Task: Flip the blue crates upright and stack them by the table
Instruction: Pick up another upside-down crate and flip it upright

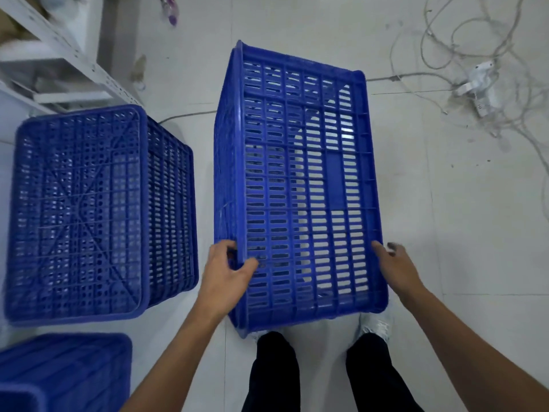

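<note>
Both hands clamp the crate (300, 185), tipped on its side mid-floor: left hand (227, 276) curls round the left edge, right hand (396, 267) presses flat, fingertips hidden behind the rim. Upturned crate (80, 209) sits left.

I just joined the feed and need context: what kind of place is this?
Probably a storeroom or workshop back room: bare tiled floor, white metal shelving, loose cables, and several blue crates.

Below the overturned crate (80, 212), a third blue crate (64, 373) is cut off by the left and bottom edges. The tilted crate (300, 185) hides most of both shoes. A small purple object (171, 8) beyond it is too blurred to identify.
</note>
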A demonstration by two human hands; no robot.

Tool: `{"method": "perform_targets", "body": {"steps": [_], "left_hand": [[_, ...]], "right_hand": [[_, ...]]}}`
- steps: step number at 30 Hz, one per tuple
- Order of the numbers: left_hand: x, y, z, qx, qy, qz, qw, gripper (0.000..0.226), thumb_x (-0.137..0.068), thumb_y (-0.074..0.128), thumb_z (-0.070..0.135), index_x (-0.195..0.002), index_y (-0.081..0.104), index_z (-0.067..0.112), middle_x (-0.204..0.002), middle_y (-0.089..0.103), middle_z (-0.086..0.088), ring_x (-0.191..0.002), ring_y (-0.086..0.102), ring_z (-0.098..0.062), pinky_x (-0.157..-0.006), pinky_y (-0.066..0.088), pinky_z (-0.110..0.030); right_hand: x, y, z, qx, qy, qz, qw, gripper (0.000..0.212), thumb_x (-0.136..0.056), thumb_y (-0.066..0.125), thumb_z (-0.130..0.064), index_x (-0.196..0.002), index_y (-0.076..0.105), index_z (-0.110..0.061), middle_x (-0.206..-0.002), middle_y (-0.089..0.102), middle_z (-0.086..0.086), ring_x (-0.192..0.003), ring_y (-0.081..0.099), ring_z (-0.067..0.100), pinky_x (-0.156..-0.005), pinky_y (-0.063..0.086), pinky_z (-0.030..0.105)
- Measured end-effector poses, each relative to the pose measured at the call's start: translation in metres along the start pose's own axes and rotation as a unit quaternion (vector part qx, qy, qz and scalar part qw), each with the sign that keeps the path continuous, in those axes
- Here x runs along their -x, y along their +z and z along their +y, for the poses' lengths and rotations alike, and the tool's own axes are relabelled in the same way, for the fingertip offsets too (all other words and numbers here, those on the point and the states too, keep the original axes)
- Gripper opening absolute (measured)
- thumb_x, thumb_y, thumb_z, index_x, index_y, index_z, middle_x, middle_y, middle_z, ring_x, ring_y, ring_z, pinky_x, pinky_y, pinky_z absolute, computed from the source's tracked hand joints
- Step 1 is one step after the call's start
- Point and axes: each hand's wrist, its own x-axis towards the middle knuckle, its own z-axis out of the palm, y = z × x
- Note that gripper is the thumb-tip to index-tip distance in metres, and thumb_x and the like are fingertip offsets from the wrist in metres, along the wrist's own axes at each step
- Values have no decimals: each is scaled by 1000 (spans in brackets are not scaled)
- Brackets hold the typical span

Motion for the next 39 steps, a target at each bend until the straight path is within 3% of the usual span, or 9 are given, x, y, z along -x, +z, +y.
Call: {"method": "perform_targets", "body": {"steps": [3,7,12,15,20,22,25,30,39], "left_hand": [[-7,-3,-10,53,-29,46,997,34,-86,66,48,-105,56,22,-110,57,5,-98,57,-9,-80,48,-31],[-15,-1,-23,76,-56,94,991,38,-88,63,51,-87,48,17,-79,46,2,-72,46,-20,-65,39,-35],[-24,7,-36,119,-98,103,983,58,-84,63,58,-100,49,4,-80,49,-6,-70,48,-22,-64,44,-41],[-28,20,-34,142,-114,98,978,65,-77,63,64,-96,46,4,-83,50,-8,-71,51,-23,-65,50,-44],[-33,50,-25,156,-131,94,975,40,-86,65,51,-78,45,17,-81,58,-4,-73,59,-23,-67,54,-45],[-34,64,-21,158,-127,91,975,34,-89,64,45,-77,45,19,-81,58,-4,-75,60,-25,-70,55,-47],[-33,81,-17,157,-133,74,976,31,-89,63,43,-84,51,15,-89,63,-10,-85,65,-34,-81,56,-55],[-32,99,-9,130,-116,45,984,35,-91,59,47,-96,53,13,-103,65,-17,-97,65,-41,-85,56,-58],[-28,105,9,66,-55,-29,996,50,-102,24,55,-125,54,22,-116,63,2,-107,62,-17,-96,50,-41]], "right_hand": [[14,13,5,-49,31,-100,993,60,-95,30,-66,-113,65,-20,-105,72,3,-94,69,23,-88,52,42],[15,32,12,-97,91,-46,990,78,-93,18,-71,-122,64,-15,-114,68,12,-100,66,29,-98,49,49],[12,36,3,-77,69,-20,994,87,-87,11,-77,-118,65,-17,-111,70,12,-97,67,29,-97,49,51],[9,28,-4,-41,42,-8,998,96,-81,2,-81,-129,59,-20,-118,67,13,-103,64,29,-101,46,50],[6,3,-12,-31,45,23,998,74,-95,8,-66,-111,63,-19,-112,67,12,-99,63,29,-101,45,49],[2,-8,-9,-28,51,38,998,75,-94,8,-67,-113,62,-19,-112,66,12,-101,62,30,-101,44,50],[-3,-26,-1,-26,63,47,997,82,-91,8,-72,-121,62,-18,-114,66,12,-100,63,29,-100,45,50],[-5,-48,11,-45,53,31,997,77,-90,10,-74,-112,63,-22,-106,69,8,-92,67,26,-97,49,51],[10,-73,25,-57,26,31,998,57,-98,17,-64,-92,61,-27,-93,69,-1,-85,68,21,-85,54,42]]}}
